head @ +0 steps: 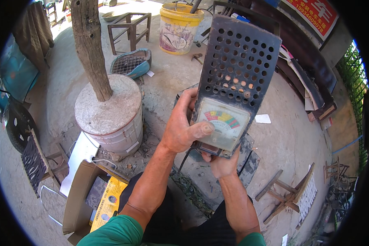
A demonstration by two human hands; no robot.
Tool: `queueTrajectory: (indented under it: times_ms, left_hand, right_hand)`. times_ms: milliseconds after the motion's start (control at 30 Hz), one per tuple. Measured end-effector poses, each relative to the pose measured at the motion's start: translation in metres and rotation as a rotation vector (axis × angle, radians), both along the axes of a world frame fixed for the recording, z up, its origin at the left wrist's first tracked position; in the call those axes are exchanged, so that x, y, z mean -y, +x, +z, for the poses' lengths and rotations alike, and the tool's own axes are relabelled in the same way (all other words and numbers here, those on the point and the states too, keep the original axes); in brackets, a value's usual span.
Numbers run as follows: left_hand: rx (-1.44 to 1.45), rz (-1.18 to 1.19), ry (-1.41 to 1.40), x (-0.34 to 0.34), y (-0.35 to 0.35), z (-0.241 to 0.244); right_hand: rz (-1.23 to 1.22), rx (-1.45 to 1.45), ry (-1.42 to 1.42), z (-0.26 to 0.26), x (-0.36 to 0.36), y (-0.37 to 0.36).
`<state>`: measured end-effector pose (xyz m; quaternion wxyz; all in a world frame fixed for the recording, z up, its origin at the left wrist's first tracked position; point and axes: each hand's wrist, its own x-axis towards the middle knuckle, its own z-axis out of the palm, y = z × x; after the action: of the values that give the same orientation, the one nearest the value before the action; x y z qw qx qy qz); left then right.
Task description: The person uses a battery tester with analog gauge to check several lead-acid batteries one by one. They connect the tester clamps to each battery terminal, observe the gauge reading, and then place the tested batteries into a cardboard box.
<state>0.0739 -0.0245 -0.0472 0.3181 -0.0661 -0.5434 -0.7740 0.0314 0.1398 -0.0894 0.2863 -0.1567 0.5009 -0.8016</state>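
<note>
A battery load tester (241, 58) with a black perforated metal housing is held up in front of me, its top tilted to the right. Its lower part carries an analog meter (224, 123) with a red, yellow and green scale under a clear cover. My left hand (186, 123) grips the left edge, the thumb lying over the meter's face. From below, my right hand (223, 161) supports the bottom end, its fingers mostly hidden behind the housing. A dark cable hangs from the lower left. Behind the tester, dark blocky objects (249, 163) on the ground are partly covered.
A concrete-topped drum (107, 104) with a wooden post stands left of centre. An open cardboard box (77, 203) is at lower left. A folding stool (290, 196) lies at lower right. Further off are a yellow-rimmed bucket (180, 29), a metal frame (129, 27) and a hammer (197, 57).
</note>
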Motion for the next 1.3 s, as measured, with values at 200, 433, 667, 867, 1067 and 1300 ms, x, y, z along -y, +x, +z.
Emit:
queueTrajectory:
  times_ms: [200,433,667,867,1067,1300]
  left_hand:
    - [-0.018,-0.003,0.049,-0.002,0.002,0.004]
    - [-0.001,0.014,0.008,0.0,0.0,0.0]
    - [-0.001,0.006,0.021,0.001,0.0,0.002]
    - [-0.003,-0.004,0.025,0.001,0.0,0.002]
    - [-0.004,0.003,0.019,0.001,0.001,0.002]
    - [-0.005,0.005,0.027,0.001,0.0,0.002]
  right_hand:
    - [-0.052,0.041,0.077,-0.002,0.0,0.001]
    - [-0.013,0.068,-0.014,-0.009,-0.004,-0.002]
    - [-0.062,0.107,0.007,-0.005,0.001,0.0]
    - [0.019,0.089,-0.021,-0.013,-0.006,-0.004]
    - [0.02,0.066,-0.028,-0.016,-0.005,-0.005]
    - [0.022,0.058,-0.035,-0.014,-0.004,-0.006]
